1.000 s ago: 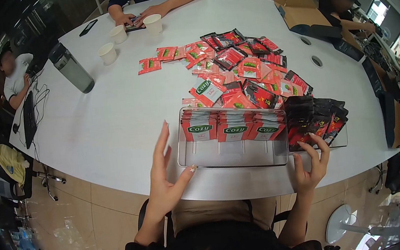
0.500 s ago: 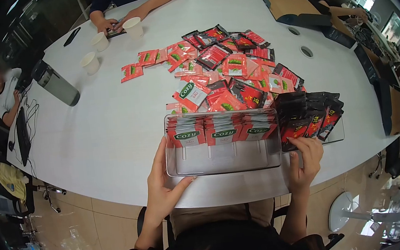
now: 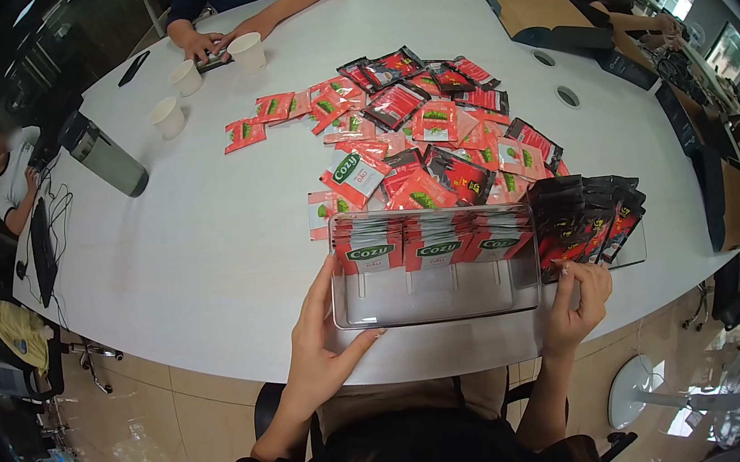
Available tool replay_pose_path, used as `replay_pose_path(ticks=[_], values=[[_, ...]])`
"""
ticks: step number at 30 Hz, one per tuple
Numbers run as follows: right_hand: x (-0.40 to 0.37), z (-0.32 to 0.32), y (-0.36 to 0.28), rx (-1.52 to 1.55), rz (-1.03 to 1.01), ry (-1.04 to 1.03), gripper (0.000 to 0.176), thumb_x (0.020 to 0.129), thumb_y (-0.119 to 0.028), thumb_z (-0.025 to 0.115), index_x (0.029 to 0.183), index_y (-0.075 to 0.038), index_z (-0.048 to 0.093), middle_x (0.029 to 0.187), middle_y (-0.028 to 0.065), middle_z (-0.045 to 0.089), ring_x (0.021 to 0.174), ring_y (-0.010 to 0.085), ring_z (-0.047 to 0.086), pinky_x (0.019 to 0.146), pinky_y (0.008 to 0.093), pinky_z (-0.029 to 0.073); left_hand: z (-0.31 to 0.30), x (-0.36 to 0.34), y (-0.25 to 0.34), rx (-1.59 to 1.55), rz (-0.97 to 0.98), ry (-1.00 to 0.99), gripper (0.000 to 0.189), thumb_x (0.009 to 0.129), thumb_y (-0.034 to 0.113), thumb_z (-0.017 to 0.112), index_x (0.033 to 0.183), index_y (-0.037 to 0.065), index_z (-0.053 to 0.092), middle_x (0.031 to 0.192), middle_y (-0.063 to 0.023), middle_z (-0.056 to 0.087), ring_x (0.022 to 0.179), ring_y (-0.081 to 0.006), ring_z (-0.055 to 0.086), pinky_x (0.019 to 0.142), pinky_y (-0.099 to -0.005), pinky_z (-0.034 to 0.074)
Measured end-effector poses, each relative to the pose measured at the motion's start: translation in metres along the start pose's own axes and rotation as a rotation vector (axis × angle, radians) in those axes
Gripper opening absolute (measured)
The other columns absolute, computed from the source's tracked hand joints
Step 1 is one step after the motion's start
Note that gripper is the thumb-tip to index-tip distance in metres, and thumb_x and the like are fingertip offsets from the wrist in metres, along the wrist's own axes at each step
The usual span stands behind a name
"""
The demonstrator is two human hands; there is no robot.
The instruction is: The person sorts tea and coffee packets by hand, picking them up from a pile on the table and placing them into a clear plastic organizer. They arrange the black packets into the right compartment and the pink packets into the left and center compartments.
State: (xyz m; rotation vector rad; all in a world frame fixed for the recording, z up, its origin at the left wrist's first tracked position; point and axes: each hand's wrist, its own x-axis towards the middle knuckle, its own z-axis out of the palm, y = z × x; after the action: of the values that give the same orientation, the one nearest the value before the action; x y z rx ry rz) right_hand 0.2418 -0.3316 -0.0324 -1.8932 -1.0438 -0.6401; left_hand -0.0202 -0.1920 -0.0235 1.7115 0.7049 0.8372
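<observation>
A clear plastic box (image 3: 439,317) stands at the table's front edge. Along its back part runs a row of upright red-and-white "Cozy" sachets (image 3: 440,248); the front part shows bare bottom. My left hand (image 3: 328,345) grips the left end, fingers along the side wall and thumb at the front rim. Against its right side is a second clear box (image 3: 636,257), packed with black-and-red sachets (image 3: 583,216). My right hand (image 3: 581,298) has bent fingers at this box's front, touching around its front wall and lowest sachets. Behind both boxes lies a heap of loose sachets (image 3: 431,124).
Paper cups (image 3: 167,118) and a grey bottle (image 3: 104,156) stand at the left. A person's hands (image 3: 217,48) rest over a phone at the far side. Opened cardboard boxes (image 3: 545,6) line the right edge. A keyboard (image 3: 43,250) lies far left.
The box of Cozy sachets has slid right and slightly toward me, with my left hand on it. The box of black sachets and my right hand have also shifted slightly right.
</observation>
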Motion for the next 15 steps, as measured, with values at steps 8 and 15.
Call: replay_pose_path(ticks=[8, 15], values=[[0.000, -0.001, 0.003, 0.049, 0.003, 0.046, 0.005, 0.084, -0.001, 0.060, 0.082, -0.002, 0.064, 0.079, 0.0059, 0.064, 0.081, 0.0240, 0.055, 0.091, 0.0397, 0.036, -0.042, 0.031, 0.030, 0.149, 0.094, -0.128, 0.063, 0.089, 0.016, 0.059, 0.145, 0.006, 0.033, 0.148, -0.0160, 0.037, 0.135, -0.0304, 0.039, 0.104, -0.0397, 0.038], [-0.001, -0.002, 0.005, 0.112, 0.006, 0.055, 0.005, 0.084, -0.002, 0.060, 0.081, -0.002, 0.065, 0.081, 0.0057, 0.066, 0.085, 0.0246, 0.056, 0.095, 0.0418, 0.036, -0.017, 0.149, 0.073, 0.391, 0.426, -0.519, 0.034, 0.090, 0.013, 0.059, 0.123, 0.005, 0.059, 0.119, -0.0117, 0.063, 0.111, -0.0254, 0.060, 0.096, -0.0382, 0.045]])
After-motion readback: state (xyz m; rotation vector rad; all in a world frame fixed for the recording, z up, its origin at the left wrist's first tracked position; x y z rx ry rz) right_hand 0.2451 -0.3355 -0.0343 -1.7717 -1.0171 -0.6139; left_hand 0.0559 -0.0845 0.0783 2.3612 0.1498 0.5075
